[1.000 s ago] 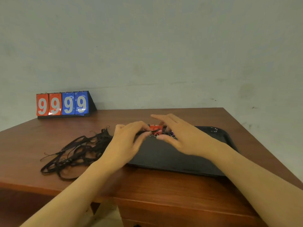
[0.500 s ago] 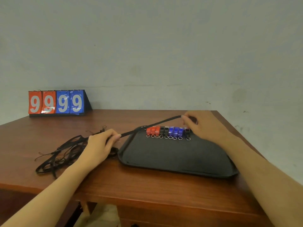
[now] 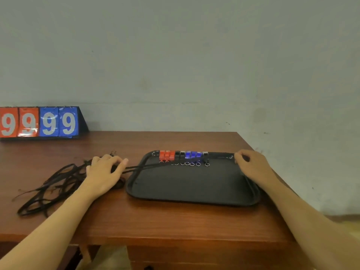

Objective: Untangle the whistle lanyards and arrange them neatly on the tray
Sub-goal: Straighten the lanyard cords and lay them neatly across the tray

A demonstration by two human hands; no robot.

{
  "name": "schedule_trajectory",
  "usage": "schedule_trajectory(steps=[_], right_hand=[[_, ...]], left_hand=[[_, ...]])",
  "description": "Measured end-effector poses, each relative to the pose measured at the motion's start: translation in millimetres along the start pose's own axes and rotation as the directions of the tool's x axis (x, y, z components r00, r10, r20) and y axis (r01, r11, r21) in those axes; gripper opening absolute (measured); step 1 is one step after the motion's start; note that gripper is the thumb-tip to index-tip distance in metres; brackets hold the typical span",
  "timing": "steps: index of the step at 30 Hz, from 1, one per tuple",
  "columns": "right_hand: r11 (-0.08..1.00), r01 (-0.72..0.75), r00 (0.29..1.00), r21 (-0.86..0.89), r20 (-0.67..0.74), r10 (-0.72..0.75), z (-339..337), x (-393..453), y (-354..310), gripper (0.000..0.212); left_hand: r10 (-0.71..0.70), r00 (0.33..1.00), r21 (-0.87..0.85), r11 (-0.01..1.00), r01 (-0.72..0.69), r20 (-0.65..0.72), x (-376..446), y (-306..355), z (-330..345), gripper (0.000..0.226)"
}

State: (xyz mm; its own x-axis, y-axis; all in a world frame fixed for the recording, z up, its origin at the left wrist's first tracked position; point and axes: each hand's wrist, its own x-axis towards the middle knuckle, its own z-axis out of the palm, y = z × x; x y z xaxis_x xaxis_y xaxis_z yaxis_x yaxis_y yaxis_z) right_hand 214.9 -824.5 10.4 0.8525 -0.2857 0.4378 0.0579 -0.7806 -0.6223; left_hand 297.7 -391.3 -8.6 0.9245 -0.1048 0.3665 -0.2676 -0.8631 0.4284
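A black lanyard (image 3: 152,166) stretches taut across the black tray (image 3: 187,191), beside tangled lanyards (image 3: 52,184).

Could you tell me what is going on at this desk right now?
A person is laying one black lanyard across a black tray. The left hand holds it beside the tangled pile of lanyards; the right hand pinches the other end at the tray's far right corner. Coloured whistles line the tray's back edge.

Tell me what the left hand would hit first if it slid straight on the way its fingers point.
The left hand points right, along the stretched lanyard. It would probably meet the near-left rim of the tray first, well before the row of whistles; depth is hard to judge.
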Motion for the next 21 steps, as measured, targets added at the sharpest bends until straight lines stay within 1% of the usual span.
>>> schedule_trajectory(steps=[1, 2, 6, 8, 9, 11, 13, 15, 16, 18, 20, 21], right_hand=[[1.000, -0.016, 1.000, 0.005, -0.010, 0.016, -0.3, 0.3, 2.2, 0.031], [0.999, -0.035, 0.999, 0.017, -0.024, 0.035, -1.2, 0.8, 4.2, 0.031], [0.991, -0.120, 0.990, 0.054, -0.070, 0.123, -0.5, 5.1, 8.5, 0.031], [0.987, -0.153, 0.983, 0.051, -0.097, 0.157, 1.5, 7.8, 12.0, 0.035], [0.985, -0.164, 0.979, 0.053, -0.114, 0.169, 1.8, 8.7, 13.8, 0.038], [0.982, -0.178, 0.974, 0.065, -0.130, 0.185, 1.4, 8.1, 15.3, 0.042], [0.980, -0.185, 0.973, 0.070, -0.125, 0.192, 1.8, 7.5, 15.9, 0.043], [0.980, -0.188, 0.974, 0.071, -0.115, 0.195, 1.8, 7.2, 15.2, 0.044], [0.980, -0.186, 0.975, 0.070, -0.112, 0.193, 1.4, 6.9, 14.3, 0.044], [0.982, -0.175, 0.977, 0.069, -0.111, 0.182, 0.7, 7.1, 13.2, 0.041], [0.984, -0.168, 0.978, 0.067, -0.111, 0.174, 0.6, 8.0, 12.2, 0.037], [0.984, -0.169, 0.978, 0.062, -0.112, 0.175, 1.1, 8.8, 12.6, 0.037]], left_hand=[[-0.018, 1.000, 0.039, 0.999, 0.018, -0.005, -0.8, 2.1, 0.1, 0.033], [-0.040, 0.999, 0.067, 0.997, 0.040, -0.001, -0.8, 3.2, 0.0, 0.032], [-0.185, 0.982, 0.075, 0.981, 0.181, 0.042, 3.7, 5.0, 0.7, 0.048], [-0.200, 0.978, 0.071, 0.978, 0.196, 0.054, 3.9, 8.5, -0.7, 0.049], [-0.206, 0.977, 0.026, 0.979, 0.205, 0.058, 3.8, 8.3, -2.5, 0.049], [-0.187, 0.976, -0.060, 0.979, 0.194, 0.110, 1.5, 3.8, -8.6, 0.047], [-0.099, 0.979, -0.106, 0.987, 0.119, 0.178, 0.3, -5.8, -12.6, 0.050], [-0.042, 0.979, -0.121, 0.990, 0.067, 0.197, -1.5, -7.2, -15.3, 0.041], [-0.025, 0.985, -0.135, 0.990, 0.048, 0.169, -1.3, -6.9, -15.0, 0.037], [-0.047, 0.997, -0.214, 0.975, 0.059, 0.064, -2.7, -2.9, -14.3, 0.037], [-0.130, 0.991, -0.320, 0.941, 0.112, -0.035, -2.8, -3.0, -14.7, 0.035], [-0.170, 0.982, -0.347, 0.928, 0.134, -0.076, -3.0, -3.3, -15.8, 0.034]])
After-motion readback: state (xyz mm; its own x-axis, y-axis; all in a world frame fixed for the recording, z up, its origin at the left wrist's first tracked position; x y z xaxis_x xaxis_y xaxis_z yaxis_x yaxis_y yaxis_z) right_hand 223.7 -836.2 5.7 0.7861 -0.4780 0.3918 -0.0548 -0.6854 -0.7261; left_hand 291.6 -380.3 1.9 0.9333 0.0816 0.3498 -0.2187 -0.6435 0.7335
